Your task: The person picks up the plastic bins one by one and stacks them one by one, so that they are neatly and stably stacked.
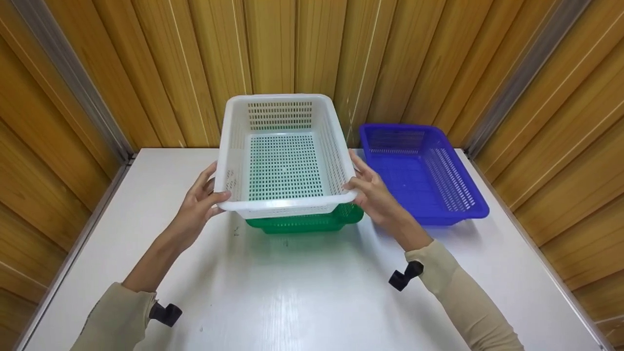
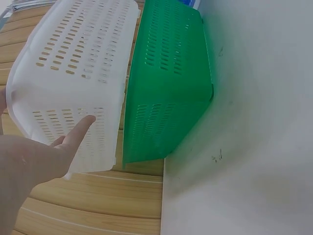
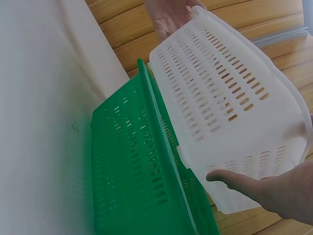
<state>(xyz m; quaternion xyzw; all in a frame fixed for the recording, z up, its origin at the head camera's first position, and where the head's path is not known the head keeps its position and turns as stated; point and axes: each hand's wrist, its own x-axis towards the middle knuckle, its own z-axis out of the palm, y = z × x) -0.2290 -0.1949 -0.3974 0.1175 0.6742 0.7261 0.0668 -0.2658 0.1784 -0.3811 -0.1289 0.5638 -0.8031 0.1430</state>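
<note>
Both hands hold a white slotted plastic basket [image 1: 285, 202] up over a green basket [image 1: 302, 225] on the table. My left hand [image 1: 197, 200] grips the white basket's near left corner, thumb over the rim and fingers against the outer wall. At the near right corner my right hand [image 1: 370, 190] grips it the same way. In the left wrist view a gap shows between the white basket [image 2: 73, 78] and the rim of the green basket [image 2: 171, 63]. From the right wrist, the white basket [image 3: 215, 93] appears tilted above the green basket [image 3: 127, 161]. Inside, the white basket holds nothing.
A blue-purple basket [image 1: 404, 180] stands on the white table [image 1: 273, 292] to the right, close to the right hand. Wood-patterned panels [image 1: 292, 48] enclose the table at the back and both sides. Black mounts [image 1: 165, 314] are strapped at both wrists.
</note>
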